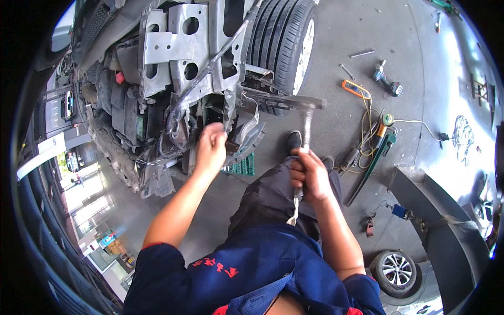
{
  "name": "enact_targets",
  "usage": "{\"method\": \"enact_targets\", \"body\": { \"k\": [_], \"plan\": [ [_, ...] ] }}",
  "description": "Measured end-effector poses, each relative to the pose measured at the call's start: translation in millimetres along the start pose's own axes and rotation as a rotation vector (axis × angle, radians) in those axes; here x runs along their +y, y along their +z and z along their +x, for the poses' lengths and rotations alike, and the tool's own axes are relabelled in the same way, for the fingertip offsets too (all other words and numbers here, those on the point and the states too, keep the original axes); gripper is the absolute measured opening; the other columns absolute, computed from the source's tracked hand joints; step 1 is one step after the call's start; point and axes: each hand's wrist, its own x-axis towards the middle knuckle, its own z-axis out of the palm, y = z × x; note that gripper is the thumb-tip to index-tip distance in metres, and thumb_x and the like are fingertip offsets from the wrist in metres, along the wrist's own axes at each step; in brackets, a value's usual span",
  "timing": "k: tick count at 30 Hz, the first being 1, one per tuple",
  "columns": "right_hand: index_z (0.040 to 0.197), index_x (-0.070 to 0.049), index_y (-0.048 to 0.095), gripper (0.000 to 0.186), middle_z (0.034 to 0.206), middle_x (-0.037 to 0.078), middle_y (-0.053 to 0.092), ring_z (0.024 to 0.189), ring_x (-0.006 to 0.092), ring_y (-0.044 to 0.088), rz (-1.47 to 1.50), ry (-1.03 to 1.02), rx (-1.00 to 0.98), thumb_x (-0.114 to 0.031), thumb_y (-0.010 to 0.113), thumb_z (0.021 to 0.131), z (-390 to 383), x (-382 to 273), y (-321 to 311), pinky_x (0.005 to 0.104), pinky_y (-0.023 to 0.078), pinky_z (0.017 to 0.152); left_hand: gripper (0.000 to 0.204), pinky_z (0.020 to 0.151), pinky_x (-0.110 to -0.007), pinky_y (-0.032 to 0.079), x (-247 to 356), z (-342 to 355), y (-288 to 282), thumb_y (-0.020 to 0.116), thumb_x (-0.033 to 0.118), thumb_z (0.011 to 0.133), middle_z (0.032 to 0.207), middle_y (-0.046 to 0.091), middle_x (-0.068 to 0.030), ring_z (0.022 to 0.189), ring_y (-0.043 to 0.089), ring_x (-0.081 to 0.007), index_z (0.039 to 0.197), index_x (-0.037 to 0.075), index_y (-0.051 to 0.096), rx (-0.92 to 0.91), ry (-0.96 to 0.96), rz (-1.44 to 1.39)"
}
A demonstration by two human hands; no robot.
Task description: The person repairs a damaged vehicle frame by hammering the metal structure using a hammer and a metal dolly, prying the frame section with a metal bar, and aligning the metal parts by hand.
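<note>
My right hand [312,173] is wrapped round the shaft of a hammer [307,128]. Its long metal head lies crosswise at the top, blurred, close to the damaged car's frame, and a pale strip dangles below the grip. My left hand [211,149] is raised beside the bent sheet metal [231,113] at the frame's lower end. Its fingers are curled and slightly smeared; what they hold, if anything, I cannot make out. Above both hands stands the grey metal car frame [176,46], with oval holes and a dark bar [210,68] running slantwise across it.
A mounted tyre [270,37] stands right of the frame. On the floor lie a cordless power tool [387,81], an orange device [356,89], an angle grinder [381,126], and cables. A grey steel beam [441,231] and a loose wheel [395,270] are at lower right.
</note>
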Motion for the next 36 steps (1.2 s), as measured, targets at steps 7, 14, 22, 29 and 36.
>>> {"method": "enact_targets", "body": {
  "k": [7, 14, 22, 29, 36],
  "plan": [
    [0.100, -0.010, 0.050, 0.023, 0.068, -0.006, 0.036, 0.051, 0.0048, 0.030, 0.060, 0.347, -0.169, -0.033, 0.051, 0.105, 57.6, 32.4, 55.3, 0.0228, 0.029, 0.044, 0.029, 0.102, -0.044, 0.042, 135.5, 46.7, -97.8, 0.054, 0.012, 0.096, 0.119, 0.057, -0.0208, 0.114, 0.054, -0.0359, 0.119, -0.006, 0.056, 0.491, 0.982, 0.727],
    [0.103, -0.009, 0.049, 0.034, 0.069, -0.006, 0.036, 0.050, 0.0034, 0.028, -0.004, 0.278, -0.169, -0.042, 0.049, 0.105, 57.9, -58.2, 15.1, 0.0203, 0.026, 0.041, 0.036, 0.099, -0.041, 0.049, 110.4, 111.5, -70.9, 0.055, 0.008, 0.094, 0.131, 0.046, -0.0207, 0.125, 0.047, -0.0318, 0.126, -0.009, 0.051, 0.678, 0.831, 0.378],
    [0.089, -0.013, 0.047, 0.036, 0.066, -0.002, 0.045, 0.050, 0.0101, 0.043, -0.060, -0.201, 0.308, -0.046, 0.050, 0.103, 56.6, -29.4, 41.6, 0.0272, 0.036, 0.044, 0.032, 0.091, -0.039, 0.055, 111.0, 115.8, -65.2, 0.049, 0.007, 0.095, 0.133, 0.045, -0.0228, 0.105, 0.062, -0.0293, 0.122, -0.010, 0.052, 0.802, 0.791, 0.389],
    [0.087, -0.018, 0.044, 0.029, 0.065, -0.005, 0.038, 0.048, 0.0056, 0.033, -0.086, 0.258, 0.075, -0.040, 0.051, 0.104, 48.2, -42.3, 22.4, 0.0251, 0.030, 0.041, 0.035, 0.097, -0.040, 0.049, 109.4, 113.6, -70.5, 0.046, 0.001, 0.090, 0.129, 0.048, -0.0233, 0.107, 0.061, -0.0307, 0.123, -0.010, 0.054, 0.842, 0.774, 0.619],
    [0.087, -0.016, 0.042, 0.030, 0.057, -0.006, 0.037, 0.044, 0.0068, 0.038, 0.026, -0.364, 0.344, -0.038, 0.049, 0.106, 65.3, -26.8, 55.1, 0.0254, 0.034, 0.039, 0.038, 0.097, -0.039, 0.049, 106.2, 116.2, -69.7, 0.042, -0.003, 0.089, 0.127, 0.048, -0.0240, 0.108, 0.061, -0.0302, 0.127, -0.010, 0.048, 0.806, 0.788, 0.584]
  ]
}}
